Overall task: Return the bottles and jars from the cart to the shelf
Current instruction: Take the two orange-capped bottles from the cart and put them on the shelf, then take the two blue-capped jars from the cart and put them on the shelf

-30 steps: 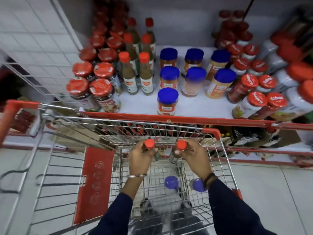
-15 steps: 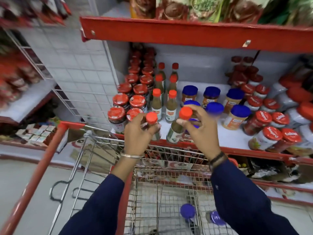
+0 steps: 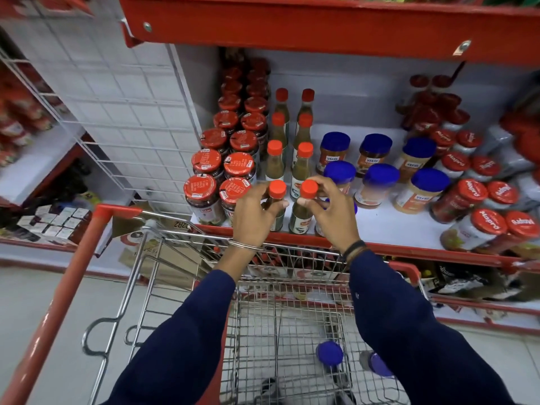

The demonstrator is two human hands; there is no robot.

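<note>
My left hand (image 3: 253, 214) grips a green sauce bottle with a red cap (image 3: 277, 189) by its neck. My right hand (image 3: 333, 211) holds a second bottle of the same kind (image 3: 309, 189). Both bottles stand upright at the front edge of the white shelf (image 3: 380, 226), in line with two rows of matching bottles (image 3: 304, 159) behind them. Below, the wire cart (image 3: 280, 317) holds two blue-lidded jars (image 3: 329, 353), one partly hidden by my right sleeve.
Red-lidded dark jars (image 3: 210, 182) stand left of the bottles. Blue-lidded jars (image 3: 380, 182) and red-lidded Mapro jars (image 3: 470, 197) fill the shelf's right side. A red upper shelf lip (image 3: 321, 27) overhangs. A wire grid panel (image 3: 117, 112) stands at left. The cart's red handle (image 3: 58, 302) runs diagonally.
Both hands have lifted the two red-capped bottles out of the cart and carried them forward onto the shelf's front edge, where they now stand upright.
</note>
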